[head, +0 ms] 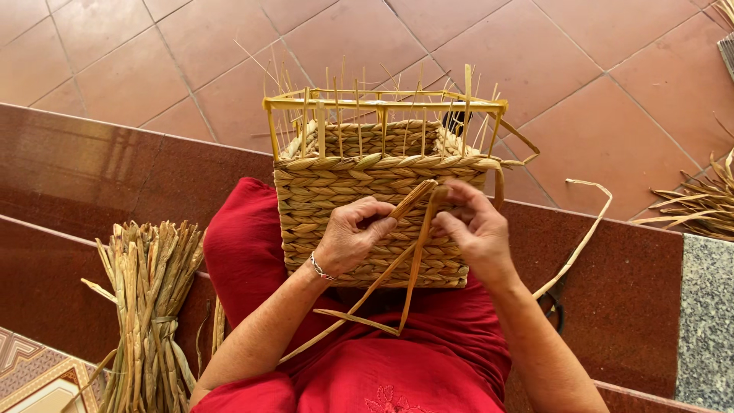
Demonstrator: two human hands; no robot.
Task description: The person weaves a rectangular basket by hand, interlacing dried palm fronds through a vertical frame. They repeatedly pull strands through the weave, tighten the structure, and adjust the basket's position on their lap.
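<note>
Basket: half woven, resting on the lap against red clothing, near wall facing up toward the camera; above a polished dark red step.
Frame: yellow rectangular rod form at the basket's top edge, thin upright stakes rising through it; likely stiff, a sound place to steady the piece.
Strands: flat tan reed strips, crossing at the basket's upper edge and trailing down over the lap; one long end looping off to the right side.
Left hand: grip clenched on one strand just below the top braid, thumb and fingers pinching it against the woven wall; bracelet at the wrist.
Right hand: grip pinching the second strand near the crossing, fingertips close to the left hand.
Handling, basket: judged light, rigid enough to hold shape, rough surface, not slippery; best held by the woven wall or the frame, not by the thin stakes, which look brittle.
Handling, strands: judged pliable but prone to creasing or splitting if bent sharply; best pinched flat, close to the weave.
Bundle: tied dried reeds standing at the step's left end, near the left elbow.
Loose reeds: lying on the tiled floor at the right edge.
</note>
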